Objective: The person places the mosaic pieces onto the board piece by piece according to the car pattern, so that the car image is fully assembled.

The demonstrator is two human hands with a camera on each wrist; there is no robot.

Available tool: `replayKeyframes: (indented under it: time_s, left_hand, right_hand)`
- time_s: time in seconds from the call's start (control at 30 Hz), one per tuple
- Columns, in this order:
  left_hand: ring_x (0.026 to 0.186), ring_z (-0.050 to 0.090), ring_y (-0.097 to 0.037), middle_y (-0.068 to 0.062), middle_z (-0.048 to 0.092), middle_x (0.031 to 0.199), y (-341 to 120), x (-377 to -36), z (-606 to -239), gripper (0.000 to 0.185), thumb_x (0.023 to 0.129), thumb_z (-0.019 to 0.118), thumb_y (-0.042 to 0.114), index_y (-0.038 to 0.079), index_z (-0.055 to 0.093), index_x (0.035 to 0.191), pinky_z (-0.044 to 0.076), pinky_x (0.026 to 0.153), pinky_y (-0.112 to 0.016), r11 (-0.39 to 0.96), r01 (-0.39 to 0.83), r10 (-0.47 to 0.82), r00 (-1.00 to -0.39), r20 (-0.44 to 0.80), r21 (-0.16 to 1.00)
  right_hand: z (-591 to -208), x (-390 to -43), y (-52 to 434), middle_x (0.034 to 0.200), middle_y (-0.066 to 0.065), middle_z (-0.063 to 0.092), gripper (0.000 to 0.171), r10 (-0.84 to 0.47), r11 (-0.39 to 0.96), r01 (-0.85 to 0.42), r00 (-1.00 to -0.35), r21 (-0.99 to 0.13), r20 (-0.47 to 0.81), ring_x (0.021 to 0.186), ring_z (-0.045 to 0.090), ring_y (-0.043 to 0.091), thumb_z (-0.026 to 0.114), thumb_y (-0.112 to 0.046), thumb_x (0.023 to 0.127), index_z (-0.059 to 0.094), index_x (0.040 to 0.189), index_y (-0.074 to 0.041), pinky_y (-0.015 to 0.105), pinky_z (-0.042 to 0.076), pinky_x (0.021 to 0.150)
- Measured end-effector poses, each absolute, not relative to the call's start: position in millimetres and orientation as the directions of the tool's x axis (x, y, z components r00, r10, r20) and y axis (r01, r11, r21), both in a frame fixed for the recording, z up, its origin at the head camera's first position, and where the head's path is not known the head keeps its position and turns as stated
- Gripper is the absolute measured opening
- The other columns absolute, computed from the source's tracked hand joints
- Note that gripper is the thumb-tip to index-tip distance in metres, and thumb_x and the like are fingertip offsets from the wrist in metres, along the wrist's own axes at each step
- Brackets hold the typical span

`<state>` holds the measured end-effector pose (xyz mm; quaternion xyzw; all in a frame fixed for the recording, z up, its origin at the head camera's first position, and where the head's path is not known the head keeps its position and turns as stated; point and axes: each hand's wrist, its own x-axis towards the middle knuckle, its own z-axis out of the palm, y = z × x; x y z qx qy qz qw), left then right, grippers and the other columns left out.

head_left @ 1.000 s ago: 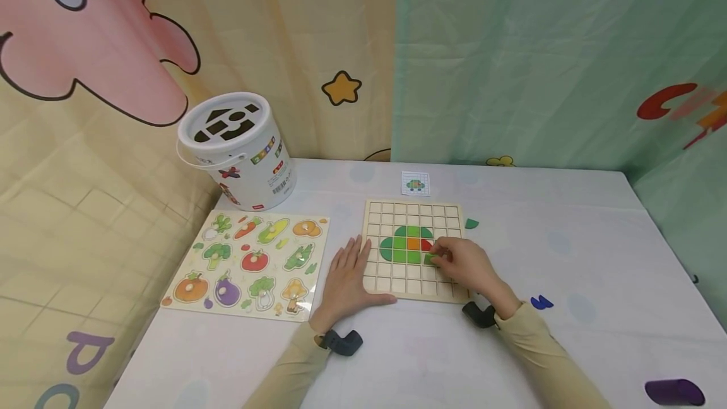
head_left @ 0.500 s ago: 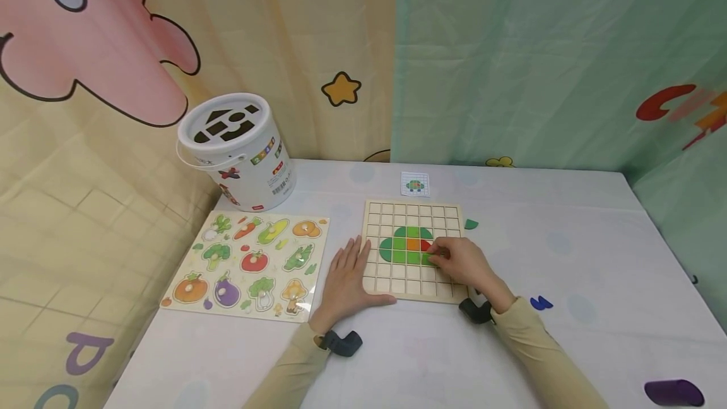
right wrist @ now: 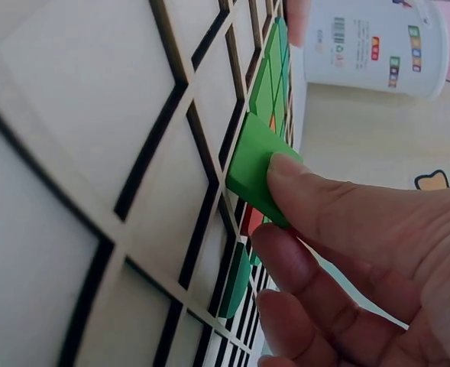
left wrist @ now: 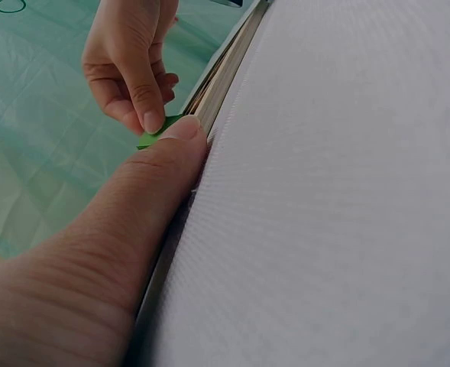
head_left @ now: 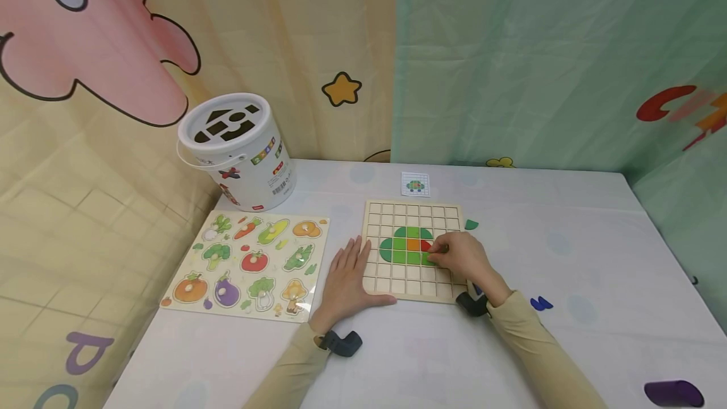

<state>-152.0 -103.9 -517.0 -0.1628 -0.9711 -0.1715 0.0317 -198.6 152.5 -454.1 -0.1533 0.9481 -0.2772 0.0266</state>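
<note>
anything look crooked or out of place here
One thing: the green tile pinched in the right hand looks tilted above the grid board, while the other coloured pieces there appear to lie flat. Nothing looks spilled or damaged.

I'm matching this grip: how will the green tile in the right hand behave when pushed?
The green tile is probably stiff: flat face, crisp edges. Being small, it's likely light. The right hand pinches it near one edge, so it might pivot.
</note>
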Motion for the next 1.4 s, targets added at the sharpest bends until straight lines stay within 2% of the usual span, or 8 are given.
replayKeyframes:
  time_s: [0.37, 0.73, 0.97, 1.13, 1.4]
  left_hand:
    - [0.143, 0.006, -0.026, -0.013, 0.015, 0.156, -102.9, -151.0, -514.5, 0.122, 0.063, 0.061, 0.081, 0.009, 0.019, 0.152, 0.004, 0.114, -0.039, 0.881, 0.332, 0.308, -0.943, 0.123, 0.338]
    - [0.143, 0.004, -0.024, -0.012, 0.015, 0.156, -102.6, -149.8, -514.8, 0.122, 0.063, 0.062, 0.080, 0.009, 0.019, 0.152, 0.003, 0.114, -0.038, 0.883, 0.324, 0.303, -0.946, 0.117, 0.340]
    - [0.143, 0.004, -0.024, -0.012, 0.015, 0.156, -103.2, -149.6, -516.1, 0.121, 0.063, 0.063, 0.080, 0.009, 0.020, 0.152, 0.003, 0.114, -0.038, 0.881, 0.323, 0.300, -0.946, 0.121, 0.345]
    - [0.143, 0.007, -0.026, -0.013, 0.016, 0.156, -103.0, -151.0, -518.0, 0.121, 0.063, 0.062, 0.080, 0.008, 0.021, 0.152, 0.005, 0.114, -0.040, 0.879, 0.344, 0.311, -0.939, 0.149, 0.330]
    - [0.143, 0.007, -0.026, -0.013, 0.016, 0.156, -103.3, -151.8, -517.4, 0.122, 0.063, 0.062, 0.080, 0.008, 0.021, 0.152, 0.005, 0.114, -0.040, 0.877, 0.343, 0.307, -0.939, 0.156, 0.336]
  right_hand:
    - [-457.4, -198.3, 150.0, 0.068, -0.007, 0.061, 0.012, -0.303, 0.820, -0.254, -0.953, -0.514, -0.014, 0.060, 0.051, 0.012, 0.077, -0.017, 0.080, 0.070, 0.071, -0.014, 0.029, 0.041, 0.054]
    - [-464.0, -195.2, 156.0, 0.067, -0.008, 0.058, 0.013, -0.325, 0.802, -0.282, -0.946, -0.527, 0.011, 0.061, 0.050, 0.011, 0.077, -0.018, 0.080, 0.067, 0.072, -0.015, 0.029, 0.041, 0.055]
    - [-465.3, -188.3, 162.5, 0.071, -0.008, 0.058, 0.006, -0.392, 0.755, -0.335, -0.920, -0.563, 0.023, 0.062, 0.049, 0.010, 0.075, -0.015, 0.082, 0.071, 0.083, -0.011, 0.028, 0.043, 0.055]
    - [-465.0, -183.7, 176.3, 0.076, -0.008, 0.059, 0.008, -0.425, 0.725, -0.379, -0.903, -0.576, 0.059, 0.064, 0.048, 0.010, 0.072, -0.016, 0.085, 0.073, 0.090, -0.010, 0.027, 0.042, 0.056]
    - [-458.0, -194.0, 206.1, 0.079, -0.001, 0.063, 0.011, -0.296, 0.753, -0.277, -0.953, -0.597, 0.068, 0.066, 0.051, 0.016, 0.071, -0.016, 0.087, 0.072, 0.091, -0.006, 0.029, 0.042, 0.053]
